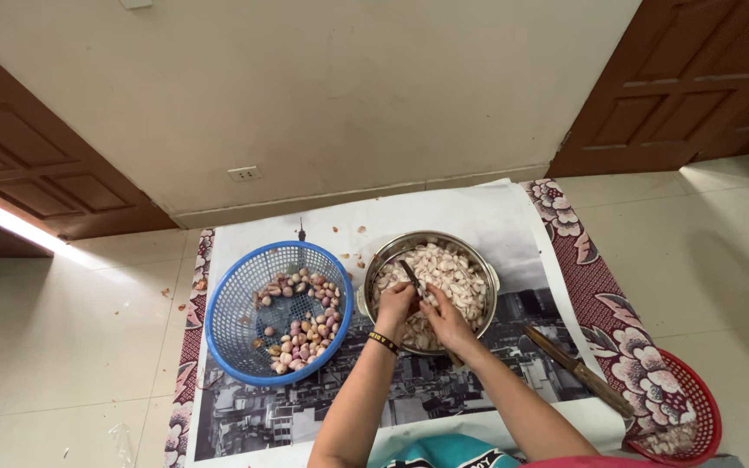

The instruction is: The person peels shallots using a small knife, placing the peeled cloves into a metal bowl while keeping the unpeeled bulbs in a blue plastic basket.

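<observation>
Over a steel pot (489,270) of peelings, the left hand (394,305) pinches a shallot while the right hand (446,319) grips a knife (413,277); a blue basket (227,322) sits beside.

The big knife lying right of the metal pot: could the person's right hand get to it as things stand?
Probably yes. The big knife lies uncovered beside the right hand, but that hand already grips a small knife.
</observation>
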